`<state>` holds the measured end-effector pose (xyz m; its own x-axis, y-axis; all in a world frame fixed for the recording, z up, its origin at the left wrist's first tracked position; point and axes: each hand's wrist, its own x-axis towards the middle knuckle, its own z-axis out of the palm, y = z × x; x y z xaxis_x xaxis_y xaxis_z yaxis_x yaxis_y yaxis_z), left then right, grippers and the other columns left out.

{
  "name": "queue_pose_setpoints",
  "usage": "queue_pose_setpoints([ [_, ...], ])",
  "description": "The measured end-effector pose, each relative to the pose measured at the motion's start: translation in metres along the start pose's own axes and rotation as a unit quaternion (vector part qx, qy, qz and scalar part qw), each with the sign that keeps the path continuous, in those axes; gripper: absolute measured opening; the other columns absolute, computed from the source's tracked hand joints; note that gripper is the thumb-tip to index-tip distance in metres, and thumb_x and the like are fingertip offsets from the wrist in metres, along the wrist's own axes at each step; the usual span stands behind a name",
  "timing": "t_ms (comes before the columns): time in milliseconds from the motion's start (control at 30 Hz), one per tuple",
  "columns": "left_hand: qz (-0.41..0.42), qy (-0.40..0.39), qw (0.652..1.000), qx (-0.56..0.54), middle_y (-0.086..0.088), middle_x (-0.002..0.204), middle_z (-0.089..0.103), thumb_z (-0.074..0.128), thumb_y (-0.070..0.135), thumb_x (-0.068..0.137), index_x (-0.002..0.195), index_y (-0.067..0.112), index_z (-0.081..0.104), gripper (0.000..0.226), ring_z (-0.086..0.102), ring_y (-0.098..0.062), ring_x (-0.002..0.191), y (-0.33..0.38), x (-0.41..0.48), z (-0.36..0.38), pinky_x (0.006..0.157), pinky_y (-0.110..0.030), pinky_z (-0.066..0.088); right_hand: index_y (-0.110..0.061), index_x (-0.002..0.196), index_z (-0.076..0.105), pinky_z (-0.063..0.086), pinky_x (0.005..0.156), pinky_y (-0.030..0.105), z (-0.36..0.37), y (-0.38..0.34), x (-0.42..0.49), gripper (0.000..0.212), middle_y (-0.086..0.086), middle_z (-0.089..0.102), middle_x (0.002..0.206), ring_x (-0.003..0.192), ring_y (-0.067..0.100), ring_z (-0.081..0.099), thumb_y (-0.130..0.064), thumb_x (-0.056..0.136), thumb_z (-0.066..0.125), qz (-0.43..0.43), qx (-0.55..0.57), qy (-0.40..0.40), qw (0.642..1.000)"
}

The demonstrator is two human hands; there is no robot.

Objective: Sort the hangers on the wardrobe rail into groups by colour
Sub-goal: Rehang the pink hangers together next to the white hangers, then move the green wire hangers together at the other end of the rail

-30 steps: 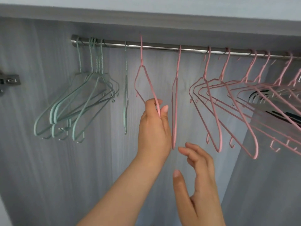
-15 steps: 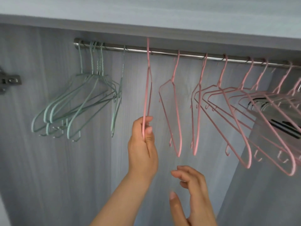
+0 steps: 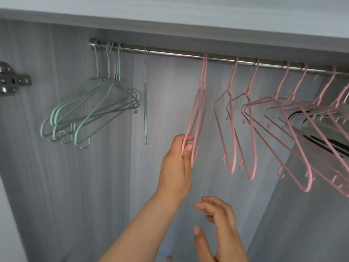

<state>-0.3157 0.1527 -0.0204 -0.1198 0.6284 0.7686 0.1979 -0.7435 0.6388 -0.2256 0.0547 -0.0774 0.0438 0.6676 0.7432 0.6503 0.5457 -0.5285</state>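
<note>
A metal rail [image 3: 175, 54] runs across the top of the wardrobe. Several green hangers [image 3: 90, 110] bunch at its left end, and one more green hanger [image 3: 145, 103] hangs edge-on just right of them. Several pink hangers [image 3: 268, 118] spread along the right half. My left hand [image 3: 177, 161] pinches the lower end of the leftmost pink hanger [image 3: 200, 103], which hangs from the rail apart from the others. My right hand [image 3: 221, 229] hovers below with loosely spread fingers, holding nothing.
The grey wood-grain back panel [image 3: 75, 186] fills the rear. A metal door hinge [image 3: 13, 80] sits on the left wall. A pale garment with dark stripes [image 3: 321, 133] hangs among the pink hangers at far right. A shelf board [image 3: 170, 19] lies above the rail.
My left hand has slid the pink hanger rightwards along the rail, away from the green group and nearer the pink ones. My right hand has stayed low.
</note>
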Motion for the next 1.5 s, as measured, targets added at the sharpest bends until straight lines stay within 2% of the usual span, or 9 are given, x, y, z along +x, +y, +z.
queue_pose_setpoints([
  [467, -0.019, -0.016, 1.000, 0.020, 0.015, 0.068, 0.049, 0.031, 0.033, 0.091, 0.105, 0.030, 0.048, 0.023, 0.049, 0.001, 0.062, 0.007, -0.003, 0.001, 0.058, -0.010, 0.035, -0.050, 0.087, 0.049, 0.046, 0.081, 0.018, 0.006, -0.020, 0.004, 0.045, -0.024, 0.051, 0.101, 0.093, -0.012, 0.051, -0.015, 0.060, 0.055, 0.026, 0.021, -0.010, 0.999],
  [600, -0.025, -0.119, 0.993, 0.000, 0.012, 0.120, 0.051, 0.036, 0.056, 0.085, 0.126, 0.040, 0.033, 0.043, 0.041, 0.007, 0.114, 0.002, -0.011, -0.022, 0.096, -0.004, 0.027, -0.039, 0.088, 0.053, 0.042, 0.080, 0.008, 0.006, -0.075, 0.031, 0.021, -0.023, 0.051, 0.096, 0.089, -0.008, 0.052, -0.026, 0.075, 0.045, -0.104, -0.013, 0.072, 0.992],
  [667, 0.014, -0.095, 0.995, 0.040, 0.016, 0.126, 0.047, 0.032, 0.056, 0.087, 0.124, 0.050, 0.028, 0.038, 0.036, 0.008, 0.116, 0.005, -0.019, -0.045, 0.095, 0.005, 0.018, -0.038, 0.091, 0.055, 0.041, 0.080, 0.004, 0.011, -0.108, 0.052, 0.023, -0.022, 0.053, 0.100, 0.092, -0.013, 0.051, -0.024, 0.079, 0.042, -0.138, 0.043, 0.087, 0.986],
  [833, 0.175, 0.050, 0.971, 0.155, 0.012, 0.089, 0.046, 0.025, 0.046, 0.096, 0.101, 0.036, 0.047, 0.024, 0.047, 0.001, 0.082, -0.003, -0.022, -0.114, 0.078, -0.005, 0.034, -0.035, 0.127, 0.040, 0.029, 0.103, 0.011, 0.052, -0.139, 0.115, 0.039, -0.016, 0.038, 0.139, 0.125, -0.010, 0.035, -0.032, 0.088, 0.040, -0.068, 0.129, -0.022, 0.989],
  [967, 0.098, 0.054, 0.986, 0.123, 0.017, 0.106, 0.050, 0.056, 0.030, 0.085, 0.116, 0.034, 0.043, 0.035, 0.049, 0.005, 0.100, -0.013, 0.012, -0.151, 0.087, -0.008, 0.039, -0.011, 0.143, 0.014, 0.018, 0.110, 0.022, 0.104, -0.123, 0.167, 0.063, 0.006, 0.021, 0.151, 0.138, 0.018, 0.024, -0.025, 0.091, 0.046, 0.114, 0.066, -0.064, 0.989],
  [1033, 0.012, -0.012, 0.995, 0.094, 0.013, 0.117, 0.053, 0.063, 0.028, 0.082, 0.121, 0.035, 0.039, 0.046, 0.052, 0.003, 0.105, -0.017, 0.023, -0.153, 0.092, -0.011, 0.041, -0.008, 0.141, 0.019, 0.033, 0.102, 0.026, 0.122, -0.115, 0.179, 0.059, 0.011, 0.039, 0.142, 0.127, 0.021, 0.041, -0.023, 0.091, 0.046, 0.197, 0.112, -0.096, 0.969],
  [1100, -0.032, -0.064, 0.994, 0.086, 0.008, 0.113, 0.061, 0.064, 0.018, 0.080, 0.118, 0.029, 0.047, 0.043, 0.056, 0.001, 0.103, -0.024, 0.027, -0.150, 0.093, -0.016, 0.044, -0.012, 0.128, 0.039, 0.043, 0.077, 0.023, 0.134, -0.110, 0.181, 0.038, 0.000, 0.062, 0.100, 0.089, 0.012, 0.058, -0.022, 0.092, 0.044, 0.231, 0.207, -0.094, 0.946],
  [1233, -0.015, -0.060, 0.996, 0.070, 0.015, 0.094, 0.066, 0.061, 0.004, 0.081, 0.093, 0.042, 0.052, 0.042, 0.063, 0.003, 0.091, -0.034, 0.029, -0.142, 0.087, -0.017, 0.049, -0.013, 0.077, 0.052, 0.035, 0.051, 0.013, 0.143, -0.102, 0.180, 0.019, -0.010, 0.048, 0.047, 0.047, 0.000, 0.044, -0.016, 0.093, 0.040, 0.200, 0.246, 0.006, 0.948],
  [1500, 0.038, -0.091, 0.994, 0.040, 0.008, 0.111, 0.060, 0.048, 0.010, 0.087, 0.116, 0.022, 0.054, 0.032, 0.056, -0.002, 0.107, -0.038, 0.039, -0.124, 0.095, -0.025, 0.046, -0.012, 0.062, 0.039, 0.030, 0.043, 0.017, 0.126, -0.101, 0.202, 0.029, -0.002, 0.034, 0.050, 0.042, 0.005, 0.031, -0.008, 0.091, 0.038, 0.174, 0.216, 0.058, 0.959],
])
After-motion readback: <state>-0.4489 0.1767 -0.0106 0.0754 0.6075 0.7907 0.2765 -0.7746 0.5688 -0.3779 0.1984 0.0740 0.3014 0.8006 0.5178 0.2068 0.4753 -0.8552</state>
